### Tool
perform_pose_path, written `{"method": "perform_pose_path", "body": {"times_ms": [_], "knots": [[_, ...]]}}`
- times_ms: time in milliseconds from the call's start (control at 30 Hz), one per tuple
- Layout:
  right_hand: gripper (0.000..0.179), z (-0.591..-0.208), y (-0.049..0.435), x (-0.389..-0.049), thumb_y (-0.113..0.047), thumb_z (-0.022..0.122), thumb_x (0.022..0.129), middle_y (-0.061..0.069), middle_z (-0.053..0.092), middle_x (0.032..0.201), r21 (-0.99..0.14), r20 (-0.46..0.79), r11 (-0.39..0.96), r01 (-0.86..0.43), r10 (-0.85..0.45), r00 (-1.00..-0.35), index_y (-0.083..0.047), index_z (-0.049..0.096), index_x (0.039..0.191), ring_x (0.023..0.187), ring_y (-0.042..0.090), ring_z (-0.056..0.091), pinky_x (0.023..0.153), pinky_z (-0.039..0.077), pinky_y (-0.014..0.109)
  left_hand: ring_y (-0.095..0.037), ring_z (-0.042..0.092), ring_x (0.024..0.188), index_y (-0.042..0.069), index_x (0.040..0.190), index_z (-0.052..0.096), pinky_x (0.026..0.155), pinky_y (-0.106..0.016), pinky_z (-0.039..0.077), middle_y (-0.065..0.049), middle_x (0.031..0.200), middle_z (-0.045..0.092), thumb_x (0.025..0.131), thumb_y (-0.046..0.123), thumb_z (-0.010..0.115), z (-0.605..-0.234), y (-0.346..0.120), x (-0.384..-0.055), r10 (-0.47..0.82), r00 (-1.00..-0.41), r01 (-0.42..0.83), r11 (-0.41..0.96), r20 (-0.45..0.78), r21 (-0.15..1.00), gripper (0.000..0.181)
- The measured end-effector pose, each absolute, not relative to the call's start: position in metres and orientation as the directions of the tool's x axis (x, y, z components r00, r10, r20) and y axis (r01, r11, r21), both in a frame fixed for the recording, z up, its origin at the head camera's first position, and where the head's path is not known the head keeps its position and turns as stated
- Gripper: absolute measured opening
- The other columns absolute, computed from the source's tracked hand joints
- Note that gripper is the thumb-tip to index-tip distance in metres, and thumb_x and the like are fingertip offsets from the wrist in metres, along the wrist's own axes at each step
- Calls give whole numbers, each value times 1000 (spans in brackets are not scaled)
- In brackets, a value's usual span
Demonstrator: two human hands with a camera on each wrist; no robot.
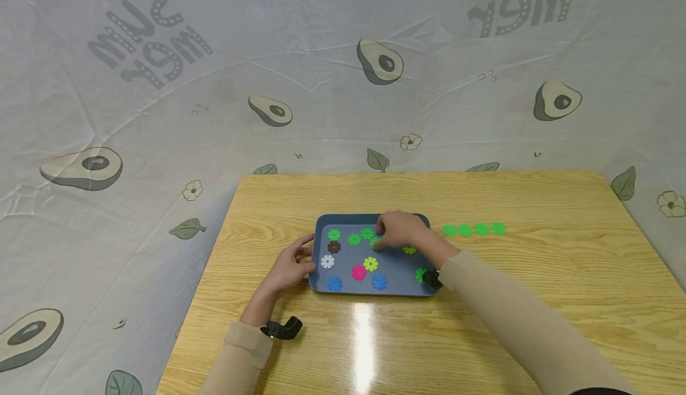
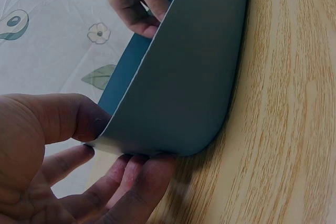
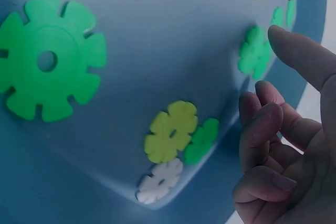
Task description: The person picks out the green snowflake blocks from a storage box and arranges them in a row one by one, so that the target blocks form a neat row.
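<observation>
A blue-grey rectangular tray [image 1: 399, 267] lies on the table with several notched, flower-like plastic discs in it. My left hand [image 1: 287, 270] grips the tray's left side; the left wrist view has the thumb over the rim and the other fingers against the outer wall. Inside the tray's far half, my right hand [image 1: 402, 229] reaches down to a green disc [image 1: 374, 242]. In the right wrist view, thumb and fingers stand apart beside overlapping green discs [image 3: 252, 51], and nothing shows held between them. Part of the tray is hidden under the right hand.
Right of the tray, several green discs [image 1: 465, 230] lie in a row on the wooden table [image 1: 563, 276]. Other tray discs include pink [image 1: 358, 272], white [image 1: 327, 261], brown [image 1: 334, 246] and blue [image 1: 379, 281]. A cloth printed with avocados [image 1: 380, 61] hangs behind.
</observation>
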State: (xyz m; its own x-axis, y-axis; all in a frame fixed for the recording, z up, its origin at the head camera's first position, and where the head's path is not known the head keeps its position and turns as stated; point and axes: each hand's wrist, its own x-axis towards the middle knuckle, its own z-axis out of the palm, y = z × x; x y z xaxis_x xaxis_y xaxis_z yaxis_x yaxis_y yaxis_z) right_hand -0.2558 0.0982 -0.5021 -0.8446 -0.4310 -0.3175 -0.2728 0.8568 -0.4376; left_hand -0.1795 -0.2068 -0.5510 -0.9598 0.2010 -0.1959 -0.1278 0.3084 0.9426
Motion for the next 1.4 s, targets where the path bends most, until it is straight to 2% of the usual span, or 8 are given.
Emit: {"method": "perform_pose_path", "body": {"times_ms": [333, 667, 1033, 1400], "knots": [[30, -508, 95, -252, -35, 83, 87, -2, 65, 94, -426, -309, 859, -285, -434, -846, -12, 72, 102, 77, 19, 58, 70, 49, 39, -30, 70, 93, 7, 157, 46, 75, -39, 59, -24, 123, 62, 82, -9, 64, -552, -206, -180, 207, -961, -116, 303, -184, 946, 79], [29, -511, 95, -251, -34, 82, 89, 0, 60, 88, -430, -330, 864, -264, -423, -844, -13, 64, 99, 75, 19, 55, 67, 44, 37, -28, 68, 90, 7, 157, 46, 74, -37, 57, -24, 124, 61, 82, -9, 65, -552, -205, -179, 214, -959, -118, 295, -186, 948, 79], [18, -512, 106, -248, -17, 72, 96, 1, 60, 83, -586, -212, 758, -286, -484, -849, -6, 67, 110, 70, 18, 53, 68, 45, 36, -32, 68, 93, 5, 156, 45, 73, -41, 58, -25, 125, 60, 82, -11, 64, -554, -205, -177, 205, -962, -113, 299, -179, 947, 78], [17, -506, 136, -251, -17, 71, 97, 4, 62, 88, -715, -116, 662, -223, -426, -897, -6, 67, 109, 72, 19, 56, 70, 48, 37, -31, 68, 95, 6, 157, 45, 75, -39, 58, -24, 125, 60, 83, -9, 65, -557, -206, -177, 206, -963, -105, 305, -173, 946, 78]]}}
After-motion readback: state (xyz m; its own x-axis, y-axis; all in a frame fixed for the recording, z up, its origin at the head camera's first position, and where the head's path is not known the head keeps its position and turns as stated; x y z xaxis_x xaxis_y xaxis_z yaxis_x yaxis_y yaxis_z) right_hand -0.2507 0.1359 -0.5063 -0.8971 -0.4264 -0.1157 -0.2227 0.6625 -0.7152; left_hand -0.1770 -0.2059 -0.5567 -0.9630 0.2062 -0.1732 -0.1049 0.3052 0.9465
